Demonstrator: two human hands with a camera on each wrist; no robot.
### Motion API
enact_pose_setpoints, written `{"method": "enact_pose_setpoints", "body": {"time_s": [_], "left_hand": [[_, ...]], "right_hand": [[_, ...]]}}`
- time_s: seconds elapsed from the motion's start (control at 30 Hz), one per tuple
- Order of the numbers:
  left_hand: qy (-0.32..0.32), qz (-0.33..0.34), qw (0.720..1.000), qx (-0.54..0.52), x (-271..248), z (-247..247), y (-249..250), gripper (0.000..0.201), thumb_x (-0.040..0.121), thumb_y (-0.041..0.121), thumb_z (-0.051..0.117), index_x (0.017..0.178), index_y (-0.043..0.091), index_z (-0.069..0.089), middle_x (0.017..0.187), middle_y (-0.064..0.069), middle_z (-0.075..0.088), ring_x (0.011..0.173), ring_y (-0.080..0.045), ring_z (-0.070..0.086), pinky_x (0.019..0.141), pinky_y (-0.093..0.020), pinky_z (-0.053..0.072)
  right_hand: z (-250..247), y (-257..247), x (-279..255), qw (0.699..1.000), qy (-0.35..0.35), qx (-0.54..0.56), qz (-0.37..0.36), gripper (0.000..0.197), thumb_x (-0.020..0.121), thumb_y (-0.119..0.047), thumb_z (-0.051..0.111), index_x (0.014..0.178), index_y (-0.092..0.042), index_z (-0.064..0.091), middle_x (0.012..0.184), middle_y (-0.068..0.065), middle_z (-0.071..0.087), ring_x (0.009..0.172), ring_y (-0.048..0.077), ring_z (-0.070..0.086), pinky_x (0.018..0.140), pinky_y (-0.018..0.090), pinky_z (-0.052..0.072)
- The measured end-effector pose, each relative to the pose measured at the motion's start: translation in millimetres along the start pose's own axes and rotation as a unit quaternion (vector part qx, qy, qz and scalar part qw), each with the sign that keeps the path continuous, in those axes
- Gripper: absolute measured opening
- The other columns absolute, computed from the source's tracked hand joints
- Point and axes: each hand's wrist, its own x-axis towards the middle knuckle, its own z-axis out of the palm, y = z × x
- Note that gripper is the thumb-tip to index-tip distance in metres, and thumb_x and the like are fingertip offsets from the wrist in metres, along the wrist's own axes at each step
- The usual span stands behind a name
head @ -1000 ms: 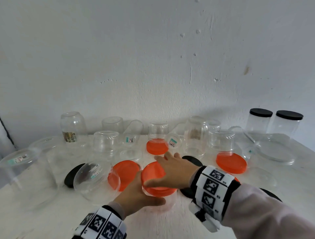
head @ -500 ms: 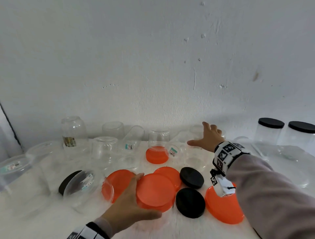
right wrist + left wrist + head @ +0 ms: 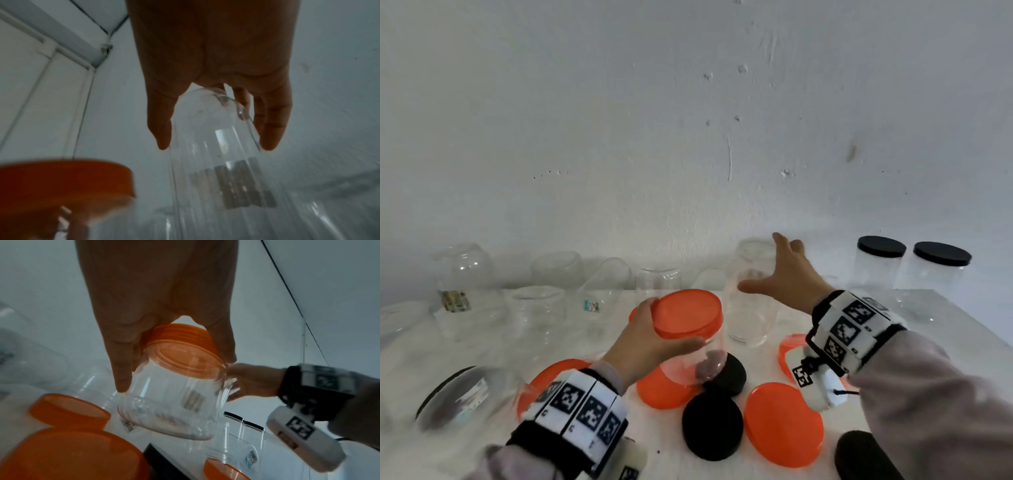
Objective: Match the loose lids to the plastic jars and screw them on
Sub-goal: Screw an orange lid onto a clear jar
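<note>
My left hand [image 3: 671, 323] grips a clear jar [image 3: 688, 363] just under its screwed-on orange lid [image 3: 686, 313] and holds it tilted above the loose lids. The left wrist view shows thumb and fingers wrapped round that lid's rim [image 3: 180, 356]. At the back, my right hand [image 3: 758, 262] grips the base of a tall clear jar [image 3: 751, 308] that stands upside down, thumb in front and fingers behind. In the right wrist view the thumb and fingers straddle this tall jar [image 3: 216, 162].
Loose orange lids [image 3: 782, 425] [image 3: 664, 394] and black lids [image 3: 712, 430] [image 3: 732, 373] lie in front. Several upturned clear jars [image 3: 465, 274] line the wall. Two black-lidded jars [image 3: 880, 263] stand back right. A jar [image 3: 458, 397] lies on its side at the left. The table edge [image 3: 962, 335] runs on the right.
My right hand left the orange lid, reached to the back row and took hold of the tall jar. My left hand raised the orange-lidded jar off the table.
</note>
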Motion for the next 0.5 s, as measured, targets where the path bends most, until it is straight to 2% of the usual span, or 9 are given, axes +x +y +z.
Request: {"method": "enact_pose_setpoints", "body": {"time_s": [0.03, 0.07, 0.17, 0.23, 0.33, 0.4, 0.5], "left_hand": [[0.001, -0.003, 1.000, -0.005, 9, 9, 4, 0.122, 0.043, 0.054, 0.082, 0.144, 0.021, 0.022, 0.133, 0.000, 0.044, 0.116, -0.017, 0.051, 0.100, -0.035, 0.045], [0.000, -0.003, 1.000, -0.007, 17, 16, 7, 0.119, 0.048, 0.051, 0.084, 0.144, 0.020, 0.023, 0.133, 0.000, 0.044, 0.115, -0.017, 0.050, 0.100, -0.036, 0.044], [-0.002, 0.014, 1.000, 0.019, 39, 38, 16, 0.102, 0.060, 0.042, 0.086, 0.140, 0.018, 0.027, 0.122, 0.005, 0.044, 0.099, -0.007, 0.049, 0.080, -0.018, 0.041], [-0.005, 0.024, 0.999, 0.025, 51, 52, 22, 0.095, 0.061, 0.040, 0.086, 0.135, 0.017, 0.032, 0.121, 0.004, 0.046, 0.096, -0.005, 0.049, 0.072, -0.014, 0.038], [-0.018, 0.027, 0.999, 0.031, 64, 72, 28, 0.095, 0.059, 0.041, 0.088, 0.133, 0.014, 0.035, 0.126, -0.001, 0.046, 0.111, -0.015, 0.050, 0.088, -0.029, 0.047], [-0.019, 0.030, 0.998, 0.043, 70, 82, 31, 0.096, 0.058, 0.040, 0.089, 0.133, 0.013, 0.037, 0.129, -0.004, 0.046, 0.116, -0.019, 0.050, 0.099, -0.037, 0.046], [-0.014, 0.022, 0.997, 0.079, 77, 94, 33, 0.100, 0.056, 0.042, 0.089, 0.135, 0.012, 0.037, 0.133, -0.006, 0.045, 0.121, -0.023, 0.048, 0.102, -0.041, 0.043]], "right_hand": [[-12, 1, -4, 1.000, 0.015, 0.002, -0.003, 0.111, 0.067, -0.045, 0.082, 0.149, -0.014, 0.014, 0.139, 0.009, 0.026, 0.129, 0.033, 0.036, 0.104, 0.044, 0.038], [-23, 0, -8, 0.999, 0.033, 0.006, -0.008, 0.110, 0.066, -0.046, 0.082, 0.148, -0.015, 0.016, 0.138, 0.008, 0.027, 0.127, 0.032, 0.037, 0.104, 0.044, 0.039], [-56, 3, -21, 0.996, 0.088, 0.007, -0.016, 0.105, 0.065, -0.046, 0.081, 0.146, -0.017, 0.021, 0.132, 0.003, 0.028, 0.123, 0.030, 0.040, 0.099, 0.041, 0.041], [-73, 8, -29, 0.993, 0.120, 0.001, -0.019, 0.103, 0.065, -0.045, 0.081, 0.145, -0.018, 0.023, 0.129, 0.000, 0.027, 0.122, 0.028, 0.040, 0.094, 0.034, 0.039], [-92, 19, -38, 0.989, 0.147, 0.005, -0.021, 0.104, 0.064, -0.045, 0.082, 0.145, -0.017, 0.023, 0.131, 0.000, 0.028, 0.122, 0.025, 0.041, 0.091, 0.029, 0.033], [-101, 27, -44, 0.987, 0.158, 0.008, -0.016, 0.105, 0.062, -0.046, 0.081, 0.145, -0.017, 0.023, 0.135, 0.001, 0.029, 0.121, 0.025, 0.043, 0.092, 0.030, 0.035], [-108, 36, -50, 0.986, 0.165, 0.009, -0.012, 0.106, 0.060, -0.048, 0.081, 0.145, -0.018, 0.023, 0.138, -0.001, 0.032, 0.121, 0.023, 0.046, 0.091, 0.030, 0.035]]}}
